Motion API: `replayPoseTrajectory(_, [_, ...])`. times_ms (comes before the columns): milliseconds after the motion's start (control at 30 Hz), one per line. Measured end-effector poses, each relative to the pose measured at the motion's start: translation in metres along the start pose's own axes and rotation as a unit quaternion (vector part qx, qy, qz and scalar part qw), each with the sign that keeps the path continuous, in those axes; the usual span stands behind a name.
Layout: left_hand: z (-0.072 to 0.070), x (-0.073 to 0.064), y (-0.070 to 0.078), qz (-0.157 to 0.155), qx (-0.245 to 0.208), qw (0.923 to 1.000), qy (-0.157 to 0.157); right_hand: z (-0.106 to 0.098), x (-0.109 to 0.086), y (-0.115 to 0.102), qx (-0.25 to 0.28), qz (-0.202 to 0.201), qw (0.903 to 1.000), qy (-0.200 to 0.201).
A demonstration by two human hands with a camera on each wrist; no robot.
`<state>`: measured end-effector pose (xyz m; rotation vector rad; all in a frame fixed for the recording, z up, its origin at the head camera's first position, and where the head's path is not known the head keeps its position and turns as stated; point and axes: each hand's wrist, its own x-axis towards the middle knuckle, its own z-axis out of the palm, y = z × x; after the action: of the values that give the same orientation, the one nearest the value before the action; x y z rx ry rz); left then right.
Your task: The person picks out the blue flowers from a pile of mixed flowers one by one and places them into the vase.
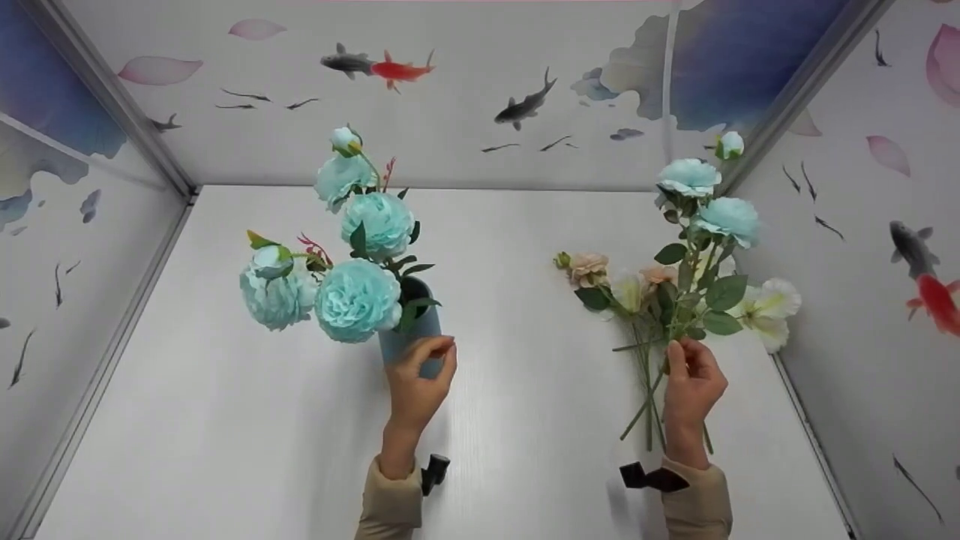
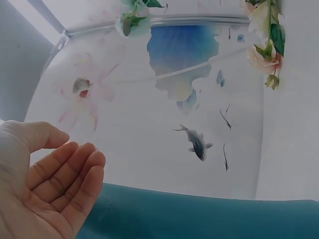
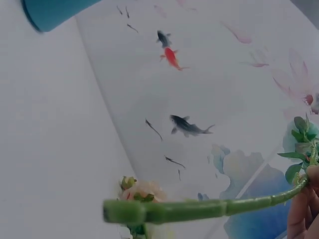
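A blue vase [image 1: 426,326] holds a spray of light blue peonies [image 1: 358,300] that leans left over its rim. Beside and in front of the vase is my left hand [image 1: 421,371], its fingers loosely bent with nothing in them. The left wrist view has the teal vase wall [image 2: 199,211] just past that hand [image 2: 60,184]. My right hand [image 1: 694,386] pinches the stem of another light blue peony spray [image 1: 727,219], its blooms pointing away from me. In the right wrist view the green stem [image 3: 199,210] reaches left from the fingers.
Under and beside the right hand lie peach roses [image 1: 589,268] and white lilies [image 1: 769,311], their stems crossing on the white table [image 1: 510,420]. Panels painted with fish [image 1: 525,105] wall the table at the back and both sides.
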<state>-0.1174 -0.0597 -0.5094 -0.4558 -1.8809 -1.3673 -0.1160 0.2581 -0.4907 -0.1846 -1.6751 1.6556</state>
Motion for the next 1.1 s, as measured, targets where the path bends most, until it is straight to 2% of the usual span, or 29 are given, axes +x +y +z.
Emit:
replayPoseTrajectory(100, [0.0,-0.001,0.0,-0.002,0.003,1.0,-0.003,0.005,-0.003,-0.003,0.012,-0.001,0.9999,-0.012])
replayPoseTrajectory(400, [0.001,-0.002,0.0,0.002,0.013,0.9998,-0.018,0.022,-0.013,-0.015,-0.013,-0.001,0.9993,-0.035])
replayPoseTrajectory(633, [0.001,-0.003,0.0,0.004,0.018,0.9996,-0.019,0.027,-0.015,-0.001,0.043,-0.002,0.9975,-0.055])
replayPoseTrajectory(800, [0.002,-0.003,0.002,-0.011,0.024,0.9992,-0.03,0.034,-0.017,0.002,0.06,-0.017,0.9959,-0.066])
replayPoseTrajectory(967, [0.003,-0.002,0.002,-0.011,0.025,0.9991,-0.032,0.042,-0.02,-0.004,0.058,-0.012,0.9955,-0.074])
replayPoseTrajectory(1100, [0.004,-0.002,0.002,-0.003,0.024,0.9992,-0.032,0.051,-0.023,-0.016,0.054,-0.028,0.9946,-0.084])
